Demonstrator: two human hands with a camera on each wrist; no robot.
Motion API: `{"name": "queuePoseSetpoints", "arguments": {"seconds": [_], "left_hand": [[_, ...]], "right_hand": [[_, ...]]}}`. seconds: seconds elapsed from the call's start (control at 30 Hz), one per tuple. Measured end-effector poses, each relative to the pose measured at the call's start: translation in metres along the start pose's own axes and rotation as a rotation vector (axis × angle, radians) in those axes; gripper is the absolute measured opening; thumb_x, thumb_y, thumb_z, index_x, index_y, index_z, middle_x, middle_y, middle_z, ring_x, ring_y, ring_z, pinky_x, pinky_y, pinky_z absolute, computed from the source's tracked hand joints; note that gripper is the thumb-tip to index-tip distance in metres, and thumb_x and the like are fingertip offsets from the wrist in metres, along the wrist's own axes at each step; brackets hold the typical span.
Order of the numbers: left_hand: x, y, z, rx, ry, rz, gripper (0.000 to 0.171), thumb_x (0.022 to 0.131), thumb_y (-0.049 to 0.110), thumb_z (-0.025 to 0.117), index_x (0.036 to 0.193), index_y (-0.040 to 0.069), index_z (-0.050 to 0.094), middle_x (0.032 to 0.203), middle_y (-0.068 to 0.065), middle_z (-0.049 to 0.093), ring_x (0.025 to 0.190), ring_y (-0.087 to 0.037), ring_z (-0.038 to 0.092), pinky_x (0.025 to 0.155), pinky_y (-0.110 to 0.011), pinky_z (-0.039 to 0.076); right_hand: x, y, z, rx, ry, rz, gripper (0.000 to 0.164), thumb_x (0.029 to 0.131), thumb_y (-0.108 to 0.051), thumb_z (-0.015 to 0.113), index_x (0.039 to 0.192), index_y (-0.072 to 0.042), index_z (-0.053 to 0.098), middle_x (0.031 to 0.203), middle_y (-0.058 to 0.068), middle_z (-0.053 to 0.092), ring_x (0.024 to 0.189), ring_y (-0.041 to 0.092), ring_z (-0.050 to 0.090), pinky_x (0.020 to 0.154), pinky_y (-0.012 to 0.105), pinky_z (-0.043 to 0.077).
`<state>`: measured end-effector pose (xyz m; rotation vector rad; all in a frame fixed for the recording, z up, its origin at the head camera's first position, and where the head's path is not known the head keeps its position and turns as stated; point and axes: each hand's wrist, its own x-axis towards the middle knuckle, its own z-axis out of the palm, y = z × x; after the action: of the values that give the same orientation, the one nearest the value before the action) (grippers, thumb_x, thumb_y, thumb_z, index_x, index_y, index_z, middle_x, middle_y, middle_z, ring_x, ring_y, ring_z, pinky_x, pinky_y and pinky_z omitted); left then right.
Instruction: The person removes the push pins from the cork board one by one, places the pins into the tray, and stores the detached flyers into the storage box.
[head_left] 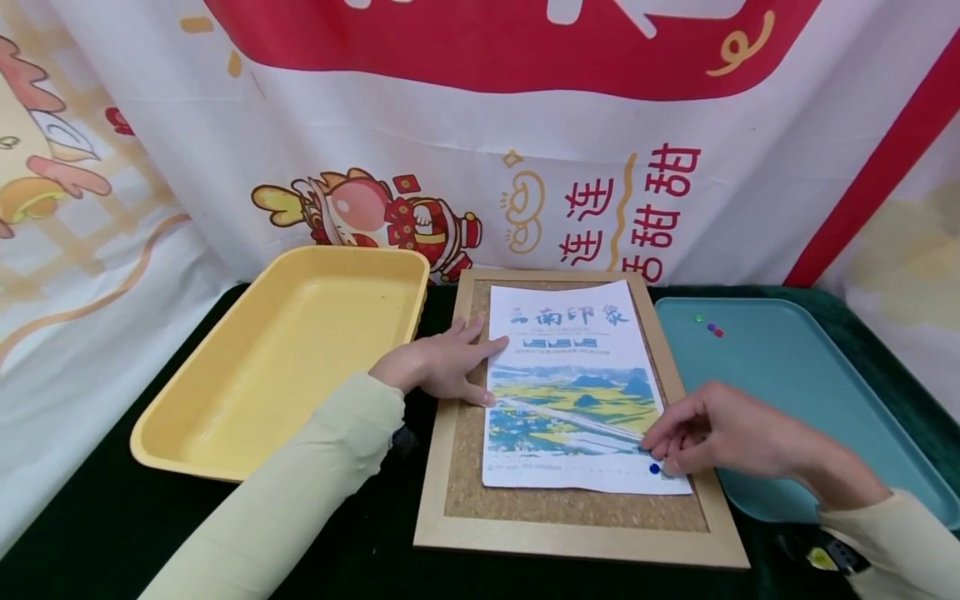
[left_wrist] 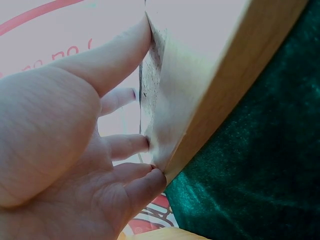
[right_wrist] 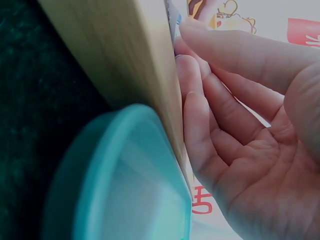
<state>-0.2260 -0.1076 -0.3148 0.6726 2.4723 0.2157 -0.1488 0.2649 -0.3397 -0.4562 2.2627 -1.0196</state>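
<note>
A printed poster (head_left: 573,408) with blue Chinese lettering and a landscape lies on a wood-framed cork board (head_left: 570,510). My left hand (head_left: 453,362) rests spread along the poster's left edge, with thumb and index finger on the paper. At the lower right of the poster, my right hand (head_left: 708,429) has its fingers curled, with thumb and index fingertips at a blue round-headed push pin (head_left: 655,469). In the right wrist view, the thumb tip stands beside a small blue spot; the fingers partly hide the pinch.
A teal tray (head_left: 810,400) right of the board holds a green pin (head_left: 699,318), a purple pin (head_left: 711,327) and a red pin (head_left: 719,332). On the left stands a yellow tray (head_left: 300,358). Dark green cloth (head_left: 360,542) covers the table; a printed banner (head_left: 465,125) hangs behind.
</note>
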Motion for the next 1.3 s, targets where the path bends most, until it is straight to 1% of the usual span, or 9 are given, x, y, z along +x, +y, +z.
{"name": "queuePoseSetpoints", "arguments": {"seconds": [0.07,0.17,0.37,0.57,0.9,1.13,1.3], "left_hand": [[0.0003,0.0000,0.0002,0.007,0.002,-0.002,0.089,0.104,0.048,0.066,0.172,0.030,0.012,0.180,-0.012,-0.014,0.167,-0.038,-0.013,0.134,-0.060,0.011],[0.0013,-0.0010,0.0011,0.010,0.005,-0.008,0.089,0.103,0.048,0.066,0.172,0.030,0.013,0.180,-0.012,-0.013,0.167,-0.038,-0.013,0.134,-0.060,0.011],[0.0043,0.0015,0.0019,0.007,0.009,0.019,0.089,0.104,0.047,0.067,0.173,0.029,0.014,0.180,-0.013,-0.012,0.167,-0.040,-0.012,0.134,-0.061,0.012],[0.0046,0.0005,0.0014,0.014,0.011,0.003,0.089,0.103,0.047,0.067,0.173,0.029,0.014,0.180,-0.013,-0.011,0.166,-0.041,-0.012,0.133,-0.062,0.011],[0.0034,-0.0012,-0.0003,0.004,0.010,0.013,0.089,0.104,0.047,0.066,0.173,0.029,0.014,0.180,-0.013,-0.012,0.166,-0.042,-0.012,0.133,-0.063,0.012],[0.0023,-0.0009,0.0004,0.005,0.006,0.006,0.089,0.104,0.047,0.067,0.173,0.030,0.013,0.180,-0.012,-0.013,0.166,-0.041,-0.012,0.133,-0.063,0.012],[0.0028,0.0001,0.0003,0.006,0.005,0.009,0.089,0.104,0.047,0.067,0.173,0.029,0.013,0.180,-0.013,-0.013,0.166,-0.040,-0.012,0.133,-0.062,0.012]], "right_hand": [[0.0000,-0.0007,0.0012,-0.013,0.008,0.004,0.021,0.091,-0.016,0.084,0.112,-0.016,0.083,0.096,0.003,0.075,0.083,0.018,0.065,0.071,0.024,0.054],[0.0012,-0.0012,0.0031,-0.031,0.012,-0.015,0.017,0.091,-0.016,0.084,0.108,-0.018,0.084,0.094,0.002,0.074,0.081,0.017,0.064,0.070,0.024,0.053],[-0.0010,0.0027,0.0037,-0.024,0.004,-0.046,0.012,0.092,-0.016,0.084,0.103,-0.019,0.085,0.091,0.002,0.074,0.078,0.016,0.063,0.068,0.023,0.052],[-0.0011,0.0013,0.0050,-0.030,0.007,-0.062,0.010,0.091,-0.020,0.085,0.102,-0.020,0.085,0.093,0.002,0.073,0.080,0.018,0.064,0.070,0.023,0.052],[0.0027,-0.0006,0.0040,-0.043,0.002,-0.072,0.007,0.092,-0.019,0.084,0.098,-0.020,0.085,0.089,0.002,0.071,0.078,0.017,0.062,0.069,0.023,0.051],[0.0031,0.0023,0.0057,-0.055,-0.014,-0.110,0.005,0.094,-0.021,0.082,0.099,-0.021,0.083,0.089,0.001,0.068,0.078,0.016,0.062,0.068,0.023,0.049],[0.0022,0.0022,0.0068,-0.042,-0.024,-0.102,0.003,0.095,-0.019,0.081,0.099,-0.019,0.081,0.090,0.002,0.066,0.078,0.017,0.061,0.068,0.023,0.048]]}}
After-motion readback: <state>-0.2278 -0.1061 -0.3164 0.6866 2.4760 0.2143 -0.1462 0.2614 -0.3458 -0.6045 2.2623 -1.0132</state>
